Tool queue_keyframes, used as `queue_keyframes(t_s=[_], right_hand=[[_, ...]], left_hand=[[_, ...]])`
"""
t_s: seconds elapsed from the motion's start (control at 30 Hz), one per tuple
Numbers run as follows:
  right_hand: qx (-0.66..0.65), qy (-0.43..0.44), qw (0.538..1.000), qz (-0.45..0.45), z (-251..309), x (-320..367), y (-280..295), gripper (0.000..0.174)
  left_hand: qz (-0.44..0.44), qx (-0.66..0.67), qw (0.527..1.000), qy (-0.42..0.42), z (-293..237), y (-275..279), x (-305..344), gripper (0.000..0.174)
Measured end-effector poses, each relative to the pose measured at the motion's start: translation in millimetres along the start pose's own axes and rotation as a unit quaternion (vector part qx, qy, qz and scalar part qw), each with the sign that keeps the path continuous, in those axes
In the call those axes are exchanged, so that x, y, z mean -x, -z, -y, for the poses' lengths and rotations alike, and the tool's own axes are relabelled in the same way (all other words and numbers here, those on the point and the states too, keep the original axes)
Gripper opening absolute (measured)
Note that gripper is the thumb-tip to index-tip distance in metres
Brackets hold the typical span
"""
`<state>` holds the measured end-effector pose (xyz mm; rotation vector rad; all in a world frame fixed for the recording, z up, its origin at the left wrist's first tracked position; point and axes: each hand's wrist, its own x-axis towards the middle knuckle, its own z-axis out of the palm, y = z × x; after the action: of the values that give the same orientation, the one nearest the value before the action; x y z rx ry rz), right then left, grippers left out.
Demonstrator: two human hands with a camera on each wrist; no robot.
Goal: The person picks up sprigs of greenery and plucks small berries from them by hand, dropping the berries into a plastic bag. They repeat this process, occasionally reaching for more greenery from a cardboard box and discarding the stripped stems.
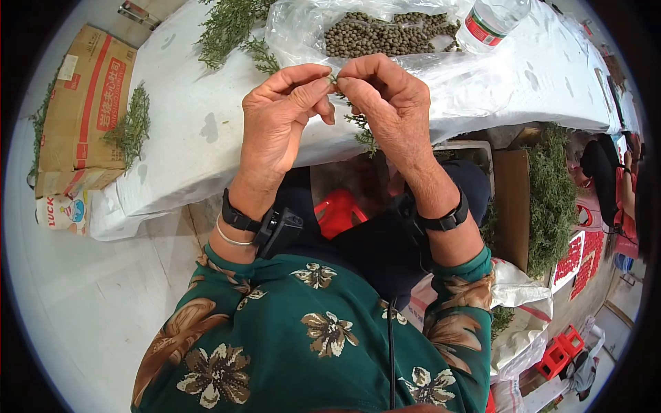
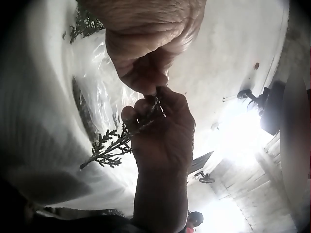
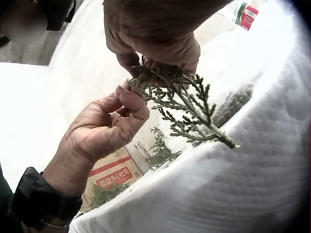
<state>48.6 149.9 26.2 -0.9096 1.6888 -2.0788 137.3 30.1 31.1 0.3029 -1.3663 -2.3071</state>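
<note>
In the head view, both hands meet over the near edge of the white-covered table. The right hand holds a green evergreen sprig, whose cut stem and flat, scaly leaves hang out below the fingers in the right wrist view. Thumb and forefinger of the left hand pinch at the sprig's tip, right against the right fingertips. The left wrist view shows the sprig running across the right palm. Curled fingers hide the exact point where the fingertips come together.
Beyond the hands, a clear plastic bag holds small round brown balls, beside a clear plastic container. More evergreen branches lie at the back left. A cardboard box stands left; a red stool is below the table.
</note>
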Motion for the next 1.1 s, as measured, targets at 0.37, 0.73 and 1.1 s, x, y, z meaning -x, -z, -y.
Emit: queue_keyframes(t_s=[0.37, 0.73, 1.1], right_hand=[[0.011, -0.003, 1.000, 0.007, 1.2, 1.6, -0.6, 0.006], [-0.002, -0.012, 1.000, 0.014, 3.2, 2.4, -2.2, 0.008], [0.003, -0.011, 1.000, 0.018, 4.8, 3.7, -3.2, 0.008]], left_hand=[[0.001, 0.045, 0.999, 0.020, 3.5, 1.8, -0.7, 0.011], [-0.002, 0.047, 0.999, 0.018, 5.1, 2.7, -0.1, 0.011], [-0.010, 0.035, 0.999, 0.020, 5.1, 1.3, 1.9, 0.011]])
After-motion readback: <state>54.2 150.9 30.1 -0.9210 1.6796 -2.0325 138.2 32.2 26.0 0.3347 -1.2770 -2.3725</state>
